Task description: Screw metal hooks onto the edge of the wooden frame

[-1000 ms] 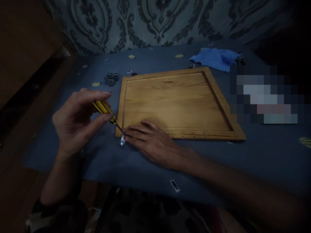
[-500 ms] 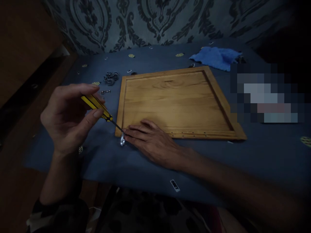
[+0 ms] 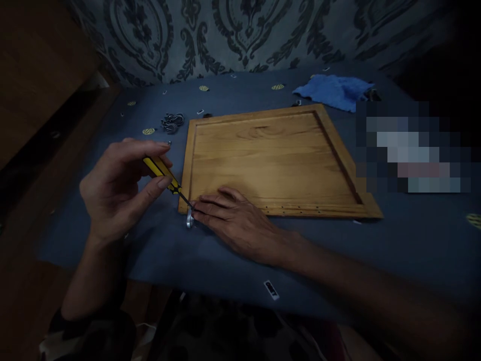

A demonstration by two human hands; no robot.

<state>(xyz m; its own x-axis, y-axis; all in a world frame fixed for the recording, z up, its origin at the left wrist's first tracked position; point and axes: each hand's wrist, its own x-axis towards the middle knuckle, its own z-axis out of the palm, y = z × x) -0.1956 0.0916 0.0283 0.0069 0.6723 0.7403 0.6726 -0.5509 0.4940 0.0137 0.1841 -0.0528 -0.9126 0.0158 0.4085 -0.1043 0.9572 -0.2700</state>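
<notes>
My left hand (image 3: 124, 188) pinches the yellow-and-black handle of a screwdriver (image 3: 160, 173) between thumb and fingers. The shaft slants down to the right, and its tip meets the near left corner of a wooden panel (image 3: 259, 155) with a raised frame. At that corner a shiny metal hook (image 3: 190, 219) sticks out over the near edge. My right hand (image 3: 236, 223) lies on the panel's near edge with fingers stretched out, fingertips beside the hook and screwdriver tip. Its thumb is hidden, and so is part of the hook's base.
Several metal hooks (image 3: 173, 123) lie piled beyond the panel's left side. A blue cloth (image 3: 334, 91) is at the back right, near a blurred-out patch (image 3: 413, 150). Small holes dot the panel's near frame strip. The blue patterned cover (image 3: 210, 271) lies beneath everything.
My left hand and the screwdriver handle have shifted right and slightly down, with the tip staying by the hook. My right hand and the panel look almost unmoved.
</notes>
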